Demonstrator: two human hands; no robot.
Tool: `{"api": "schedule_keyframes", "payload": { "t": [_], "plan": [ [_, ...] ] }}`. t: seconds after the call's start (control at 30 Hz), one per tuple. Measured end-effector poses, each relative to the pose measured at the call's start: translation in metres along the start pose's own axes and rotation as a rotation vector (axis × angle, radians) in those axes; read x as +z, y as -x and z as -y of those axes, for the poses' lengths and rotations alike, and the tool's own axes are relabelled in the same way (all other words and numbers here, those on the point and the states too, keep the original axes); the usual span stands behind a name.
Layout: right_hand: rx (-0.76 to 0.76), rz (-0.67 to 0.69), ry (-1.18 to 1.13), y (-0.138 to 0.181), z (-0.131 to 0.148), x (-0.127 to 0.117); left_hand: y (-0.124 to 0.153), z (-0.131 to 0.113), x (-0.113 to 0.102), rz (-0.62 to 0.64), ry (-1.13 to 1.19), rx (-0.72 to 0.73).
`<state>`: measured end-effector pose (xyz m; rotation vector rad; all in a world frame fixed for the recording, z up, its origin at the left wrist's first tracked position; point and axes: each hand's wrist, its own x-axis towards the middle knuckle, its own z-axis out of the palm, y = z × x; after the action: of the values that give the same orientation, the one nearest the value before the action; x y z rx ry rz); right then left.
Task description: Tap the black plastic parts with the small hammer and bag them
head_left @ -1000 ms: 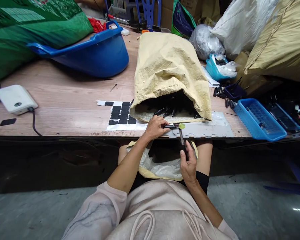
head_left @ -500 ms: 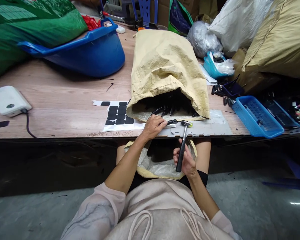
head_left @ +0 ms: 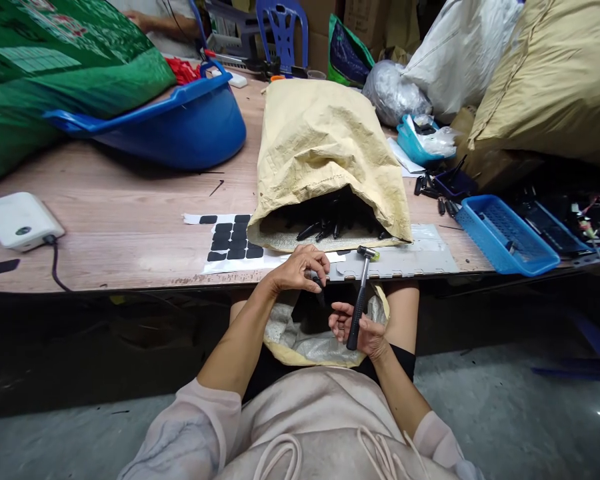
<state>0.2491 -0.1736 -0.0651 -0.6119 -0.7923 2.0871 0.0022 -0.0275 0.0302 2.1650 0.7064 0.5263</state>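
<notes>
My right hand (head_left: 356,328) grips the black handle of a small hammer (head_left: 359,293), whose head with its yellow-green tip rests at the table's front edge. My left hand (head_left: 300,268) is pinched on a small black part at that edge, above the open sack in my lap (head_left: 310,340). Just beyond lies a tan sack (head_left: 325,147) on its side, its open mouth full of several black parts (head_left: 330,227). A grey flat strip (head_left: 405,261) lies under the hammer head.
A white sheet of black pads (head_left: 233,247) lies left of the sack. A blue basin (head_left: 180,120), green bag (head_left: 40,73) and white device (head_left: 20,219) stand at left. Blue baskets (head_left: 505,233) and large sacks (head_left: 545,87) crowd the right. Another person's arm (head_left: 155,23) is at the far edge.
The hammer has lifted off the part and swung back toward me. My left hand has drawn the black part off the table edge toward my lap.
</notes>
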Motion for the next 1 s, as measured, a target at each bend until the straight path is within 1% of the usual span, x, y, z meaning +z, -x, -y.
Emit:
{"api": "schedule_keyframes", "payload": {
  "t": [0.07,0.13,0.2,0.27,0.33,0.43,0.5,0.53,0.57,0.6,0.7,0.77,0.83,0.9,0.93,1.0],
  "plan": [
    [0.003,0.008,-0.023,0.000,-0.001,-0.001,0.000,0.000,-0.001,0.005,0.028,-0.021],
    [0.005,0.028,-0.053,-0.001,-0.003,-0.002,0.001,-0.001,0.001,-0.017,0.108,-0.037],
    [0.004,0.044,-0.091,-0.002,-0.005,-0.003,0.001,0.000,0.005,-0.095,0.222,-0.053],
    [0.002,0.052,-0.126,-0.003,-0.006,-0.004,0.002,0.002,0.010,-0.260,0.295,-0.074],
    [-0.002,0.048,-0.141,-0.004,-0.007,-0.005,0.001,0.005,0.016,-0.481,0.270,-0.107],
    [0.003,0.033,-0.149,-0.005,-0.007,-0.004,-0.002,0.008,0.019,-0.767,0.051,-0.193],
    [0.015,0.021,-0.151,-0.005,-0.006,-0.004,-0.008,0.011,0.015,-0.891,-0.121,-0.281],
    [0.018,0.017,-0.151,-0.005,-0.006,-0.003,-0.011,0.012,0.012,-0.930,-0.190,-0.331],
    [0.019,0.012,-0.148,-0.006,-0.006,-0.003,-0.015,0.014,0.008,-0.948,-0.240,-0.387],
    [0.016,0.005,-0.144,-0.006,-0.006,-0.003,-0.018,0.016,0.005,-0.939,-0.271,-0.451],
    [0.004,-0.036,-0.127,-0.006,-0.005,-0.003,-0.025,0.022,-0.001,-0.810,-0.305,-0.628],
    [0.000,-0.081,-0.114,-0.005,-0.005,-0.002,-0.023,0.023,0.000,-0.746,-0.308,-0.665],
    [-0.014,-0.132,-0.101,-0.003,-0.004,0.000,-0.017,0.021,0.006,-0.738,-0.318,-0.621],
    [-0.038,-0.174,-0.082,-0.001,-0.003,0.004,-0.009,0.016,0.013,-0.738,-0.330,-0.527],
    [-0.054,-0.194,-0.071,-0.001,-0.003,0.006,-0.006,0.013,0.017,-0.716,-0.331,-0.472],
    [-0.092,-0.246,-0.040,0.001,-0.004,0.009,-0.002,0.008,0.024,-0.625,-0.324,-0.377]
  ]
}}
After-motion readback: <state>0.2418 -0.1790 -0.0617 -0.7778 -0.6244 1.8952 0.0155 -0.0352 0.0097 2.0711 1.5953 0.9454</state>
